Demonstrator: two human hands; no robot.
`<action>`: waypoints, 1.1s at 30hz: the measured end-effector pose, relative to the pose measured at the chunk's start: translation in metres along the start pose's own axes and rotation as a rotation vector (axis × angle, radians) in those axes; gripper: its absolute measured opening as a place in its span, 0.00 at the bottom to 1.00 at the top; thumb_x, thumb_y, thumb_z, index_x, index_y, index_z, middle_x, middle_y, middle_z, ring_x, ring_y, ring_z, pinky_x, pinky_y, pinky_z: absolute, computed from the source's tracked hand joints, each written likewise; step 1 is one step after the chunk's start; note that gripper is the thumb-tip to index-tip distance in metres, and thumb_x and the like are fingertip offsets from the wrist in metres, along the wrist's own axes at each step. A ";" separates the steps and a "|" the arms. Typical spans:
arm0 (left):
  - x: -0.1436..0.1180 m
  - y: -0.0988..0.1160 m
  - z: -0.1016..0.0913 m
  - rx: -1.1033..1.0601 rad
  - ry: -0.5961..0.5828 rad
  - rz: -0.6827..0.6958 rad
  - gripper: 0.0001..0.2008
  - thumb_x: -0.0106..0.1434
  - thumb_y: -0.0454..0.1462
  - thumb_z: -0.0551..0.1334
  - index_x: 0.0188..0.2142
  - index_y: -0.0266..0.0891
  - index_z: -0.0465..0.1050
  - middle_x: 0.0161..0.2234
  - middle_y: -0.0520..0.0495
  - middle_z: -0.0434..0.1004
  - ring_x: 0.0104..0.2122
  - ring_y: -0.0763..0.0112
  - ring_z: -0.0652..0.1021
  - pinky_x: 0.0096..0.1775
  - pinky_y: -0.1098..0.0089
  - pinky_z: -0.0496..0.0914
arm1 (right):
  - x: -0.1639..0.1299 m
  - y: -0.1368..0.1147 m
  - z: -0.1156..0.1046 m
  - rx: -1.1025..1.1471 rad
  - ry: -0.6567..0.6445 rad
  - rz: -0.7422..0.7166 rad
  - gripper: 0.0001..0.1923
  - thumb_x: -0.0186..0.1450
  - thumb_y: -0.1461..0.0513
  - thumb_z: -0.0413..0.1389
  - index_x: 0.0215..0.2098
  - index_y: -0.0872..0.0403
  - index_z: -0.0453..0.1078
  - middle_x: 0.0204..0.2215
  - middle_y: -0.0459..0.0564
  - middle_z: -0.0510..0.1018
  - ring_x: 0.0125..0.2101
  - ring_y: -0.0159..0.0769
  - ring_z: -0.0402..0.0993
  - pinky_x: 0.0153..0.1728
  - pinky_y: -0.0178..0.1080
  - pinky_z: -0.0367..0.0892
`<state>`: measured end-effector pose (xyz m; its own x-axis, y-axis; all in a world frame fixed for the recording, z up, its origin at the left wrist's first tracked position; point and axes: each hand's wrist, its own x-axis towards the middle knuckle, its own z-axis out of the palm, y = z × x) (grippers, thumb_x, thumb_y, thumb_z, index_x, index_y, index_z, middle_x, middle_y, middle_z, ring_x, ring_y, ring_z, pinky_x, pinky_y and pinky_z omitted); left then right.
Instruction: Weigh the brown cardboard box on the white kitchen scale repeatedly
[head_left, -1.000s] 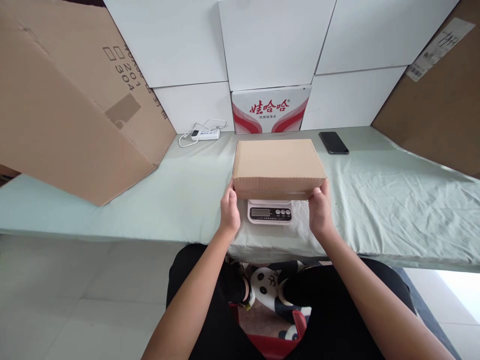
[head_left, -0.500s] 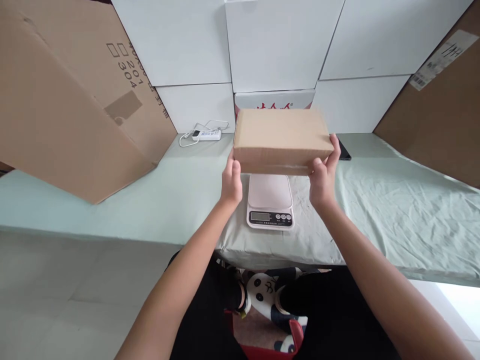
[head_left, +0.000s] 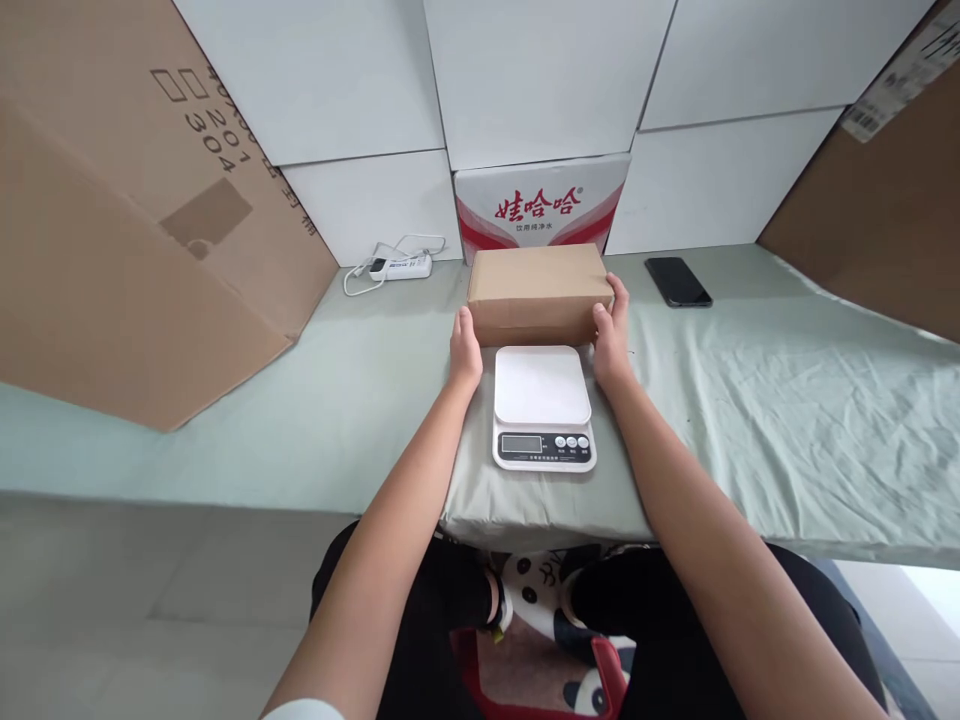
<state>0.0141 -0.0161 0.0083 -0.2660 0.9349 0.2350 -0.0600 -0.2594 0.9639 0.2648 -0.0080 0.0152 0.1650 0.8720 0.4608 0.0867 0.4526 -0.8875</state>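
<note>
With my left hand and right hand I gripped the carton by its ends, near the bench's back edge; it seemed stiff, fairly light, best squeezed there.

Clothed below the waist in plain black trousers, cut loose over the thighs and narrowing at the shin. Sleeved in white, visible only as a curved edge of the left sleeve at the lower margin. Bare from forearm to left hand and right hand. Shod in a partly hidden, white-edged shoe with a small yellowish detail.
</note>
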 end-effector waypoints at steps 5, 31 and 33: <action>-0.005 0.005 0.002 0.036 0.042 -0.047 0.43 0.74 0.72 0.49 0.64 0.45 0.77 0.68 0.37 0.82 0.76 0.46 0.74 0.75 0.48 0.70 | -0.001 -0.006 -0.001 0.025 0.034 0.064 0.40 0.68 0.35 0.58 0.72 0.38 0.61 0.71 0.51 0.72 0.73 0.57 0.67 0.79 0.67 0.58; -0.002 0.010 -0.001 0.050 0.095 -0.092 0.38 0.80 0.62 0.45 0.75 0.44 0.67 0.80 0.39 0.67 0.81 0.54 0.66 0.81 0.53 0.60 | 0.002 -0.004 -0.004 0.211 0.189 0.256 0.38 0.70 0.44 0.55 0.77 0.31 0.57 0.65 0.47 0.76 0.69 0.41 0.74 0.75 0.56 0.68; -0.002 0.011 -0.001 0.047 0.081 -0.087 0.39 0.80 0.63 0.45 0.74 0.45 0.68 0.79 0.40 0.69 0.81 0.54 0.67 0.80 0.53 0.61 | 0.003 -0.001 -0.004 0.205 0.189 0.253 0.38 0.70 0.44 0.55 0.77 0.30 0.58 0.64 0.46 0.77 0.68 0.41 0.75 0.74 0.57 0.70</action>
<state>0.0132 -0.0211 0.0180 -0.3385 0.9304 0.1409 -0.0413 -0.1643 0.9855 0.2688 -0.0064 0.0175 0.3364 0.9198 0.2019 -0.1754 0.2719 -0.9462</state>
